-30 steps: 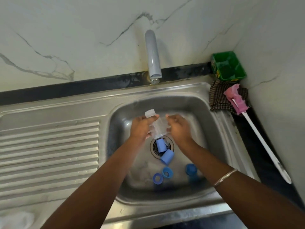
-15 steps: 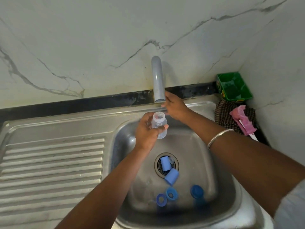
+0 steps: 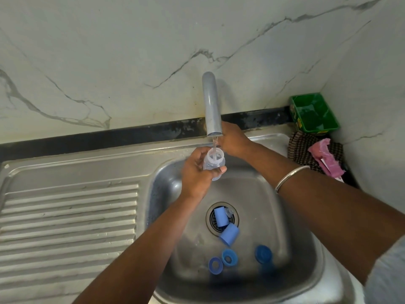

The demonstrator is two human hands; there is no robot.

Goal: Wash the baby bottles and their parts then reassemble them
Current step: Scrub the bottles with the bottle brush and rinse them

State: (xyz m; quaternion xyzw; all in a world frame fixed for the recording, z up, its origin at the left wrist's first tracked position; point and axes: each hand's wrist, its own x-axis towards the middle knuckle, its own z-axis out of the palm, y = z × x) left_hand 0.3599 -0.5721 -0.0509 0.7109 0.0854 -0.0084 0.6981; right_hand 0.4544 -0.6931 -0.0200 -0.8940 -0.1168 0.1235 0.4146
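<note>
Risking a slip: left hand (image 3: 197, 172) gripping the clear bottle (image 3: 213, 163) around its body, mouth up, directly under the tap (image 3: 211, 106), with a thin stream running into it. Wet plastic possibly sliding out and dropping into the sink (image 3: 306, 227), or overflowing and splashing if left under too long. Right hand (image 3: 232, 140) reaching behind the spout, probably working a tap handle (fingers hidden, so grip impossible to tell). Bottle holding some water, level unclear. Sink holding two blue caps (image 3: 228, 234) by the drain (image 3: 222, 218), two blue rings (image 3: 229, 257) and a darker blue piece (image 3: 263, 253). Green tub (image 3: 313, 113) in the corner apparently empty.
</note>
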